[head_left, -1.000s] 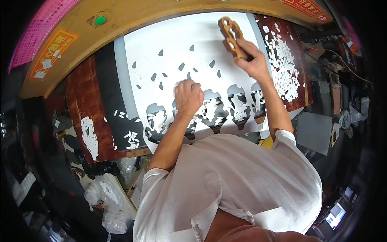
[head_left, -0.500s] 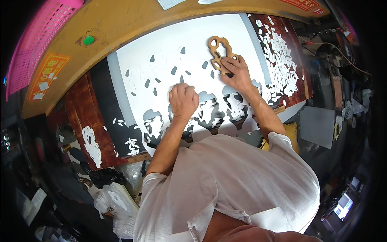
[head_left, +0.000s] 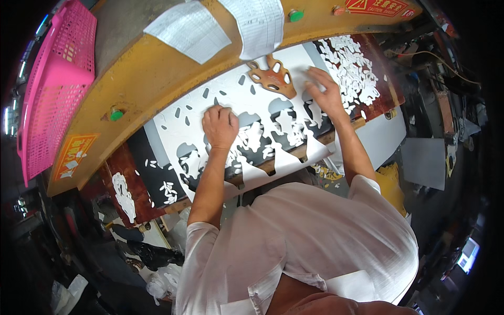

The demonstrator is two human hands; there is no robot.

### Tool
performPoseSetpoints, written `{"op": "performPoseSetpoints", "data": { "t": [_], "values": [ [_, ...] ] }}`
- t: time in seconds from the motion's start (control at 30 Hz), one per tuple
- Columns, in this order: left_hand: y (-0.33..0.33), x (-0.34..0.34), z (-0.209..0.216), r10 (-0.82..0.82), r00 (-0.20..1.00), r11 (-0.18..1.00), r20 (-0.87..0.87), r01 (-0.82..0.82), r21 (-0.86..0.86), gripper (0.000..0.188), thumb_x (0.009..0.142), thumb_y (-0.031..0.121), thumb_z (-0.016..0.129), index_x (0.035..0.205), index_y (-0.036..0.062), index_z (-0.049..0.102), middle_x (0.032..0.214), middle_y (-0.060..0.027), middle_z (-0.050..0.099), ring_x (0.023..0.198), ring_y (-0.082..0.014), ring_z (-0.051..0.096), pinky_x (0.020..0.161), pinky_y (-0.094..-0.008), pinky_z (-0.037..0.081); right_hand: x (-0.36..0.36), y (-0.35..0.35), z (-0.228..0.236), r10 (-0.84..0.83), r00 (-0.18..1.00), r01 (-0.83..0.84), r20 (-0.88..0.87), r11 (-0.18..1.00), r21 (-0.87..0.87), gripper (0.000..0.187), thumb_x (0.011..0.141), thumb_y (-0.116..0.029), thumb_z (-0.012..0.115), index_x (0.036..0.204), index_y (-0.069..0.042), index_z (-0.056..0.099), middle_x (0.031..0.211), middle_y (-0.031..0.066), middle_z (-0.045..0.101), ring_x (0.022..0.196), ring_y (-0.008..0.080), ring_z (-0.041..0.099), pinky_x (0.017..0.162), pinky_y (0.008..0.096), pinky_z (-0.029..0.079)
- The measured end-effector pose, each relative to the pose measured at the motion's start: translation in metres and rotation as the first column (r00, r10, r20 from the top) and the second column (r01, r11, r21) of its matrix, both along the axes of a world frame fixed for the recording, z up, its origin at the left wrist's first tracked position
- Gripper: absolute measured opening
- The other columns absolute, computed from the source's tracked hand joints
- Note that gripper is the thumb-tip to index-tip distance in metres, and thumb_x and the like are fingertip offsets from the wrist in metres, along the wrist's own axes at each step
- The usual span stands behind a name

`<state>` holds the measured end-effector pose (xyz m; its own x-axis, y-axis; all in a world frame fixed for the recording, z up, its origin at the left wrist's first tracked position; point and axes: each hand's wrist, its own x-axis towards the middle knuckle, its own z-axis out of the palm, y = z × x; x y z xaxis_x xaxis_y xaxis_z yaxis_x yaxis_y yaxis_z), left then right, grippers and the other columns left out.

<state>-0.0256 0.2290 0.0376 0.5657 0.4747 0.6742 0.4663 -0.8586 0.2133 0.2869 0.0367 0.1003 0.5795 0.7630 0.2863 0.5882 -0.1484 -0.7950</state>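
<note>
A white sheet (head_left: 226, 93), pierced by several dark cut-out holes, covers the bench in front of me. My left hand (head_left: 219, 127) rests on it with curled fingers; whatever they may pinch is hidden beneath. On the sheet's far right part lies a brown, shoe-upper-shaped cutting die (head_left: 274, 79) with several oval openings. Just to its right, my right hand (head_left: 324, 93) is apart from it, slightly blurred, fingers spread and nothing in them. Along the sheet's near side, loose white cut pieces (head_left: 249, 135) lie in larger cut-outs over a dark surface.
A yellow machine beam (head_left: 173, 79) with green buttons spans the far side, papers (head_left: 188, 30) hanging from it. Many white scraps (head_left: 353, 71) pile up at right; a stack of white cut pieces (head_left: 124, 197) lies at left. A pink basket (head_left: 58, 94) stands far left.
My right hand has let go of the die and opened beside it. The die is turned differently. My left hand stays curled on the sheet. The view has shifted, showing more of the beam.
</note>
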Motion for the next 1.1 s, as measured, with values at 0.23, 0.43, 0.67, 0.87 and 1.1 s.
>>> {"op": "performPoseSetpoints", "data": {
  "t": [0.23,0.43,0.67,0.87,1.1],
  "values": [
    [-0.077,0.043,0.064,-0.201,0.978,0.952,-0.051,0.182,-0.245,0.028,0.091,0.018,0.07,0.116,0.0079,0.073,0.111,-0.0137,0.069,0.101,-0.0371,0.064,0.089,-0.0506,0.05,0.037,-0.051,0.03,-0.161,0.904,0.182,-0.397,0.983,0.017,0.049,0.101,-0.016,0.074,0.146,0.002,0.064,0.115,0.0107,0.079,0.101,0.0149,0.074,0.093,0.0316,0.058],
    [-0.082,0.078,0.013,0.025,0.996,0.924,-0.086,-0.056,-0.378,0.026,0.095,0.033,0.073,0.107,0.0103,0.074,0.098,-0.0096,0.076,0.093,-0.0356,0.069,0.081,-0.0498,0.053,0.026,0.025,0.061,-0.149,0.988,0.15,-0.029,0.924,0.351,0.06,0.103,-0.014,0.07,0.155,0.007,0.05,0.124,0.0186,0.074,0.109,0.0262,0.074,0.099,0.0372,0.057],
    [-0.022,0.087,0.002,0.023,0.989,0.926,-0.149,-0.077,-0.369,0.024,0.092,0.031,0.073,0.106,0.0113,0.073,0.099,-0.0089,0.074,0.095,-0.0346,0.068,0.084,-0.0486,0.053,0.016,0.065,0.045,-0.017,0.999,0.013,0.034,0.993,0.12,0.067,0.1,-0.02,0.07,0.158,0.004,0.046,0.118,0.0232,0.073,0.11,0.0405,0.07,0.097,0.0452,0.056],
    [-0.023,0.085,-0.004,0.05,0.97,0.909,-0.236,-0.142,-0.391,0.024,0.091,0.032,0.073,0.105,0.0129,0.073,0.102,-0.0069,0.073,0.096,-0.033,0.067,0.084,-0.0472,0.053,0.004,0.041,-0.037,0.297,0.897,-0.195,0.328,0.931,-0.308,0.035,0.096,-0.03,0.074,0.123,-0.009,0.079,0.112,0.0125,0.075,0.105,0.0354,0.069,0.1,0.0471,0.05],
    [-0.029,0.082,-0.013,0.066,0.985,0.951,-0.158,-0.11,-0.288,0.021,0.091,0.033,0.072,0.1,0.014,0.073,0.096,-0.0073,0.072,0.093,-0.033,0.067,0.079,-0.0475,0.052,-0.002,0.048,-0.07,0.229,0.888,-0.145,0.399,0.962,-0.229,0.039,0.097,-0.037,0.071,0.127,-0.011,0.076,0.103,0.0125,0.073,0.102,0.0343,0.068,0.093,0.0481,0.045]
  ]
}}
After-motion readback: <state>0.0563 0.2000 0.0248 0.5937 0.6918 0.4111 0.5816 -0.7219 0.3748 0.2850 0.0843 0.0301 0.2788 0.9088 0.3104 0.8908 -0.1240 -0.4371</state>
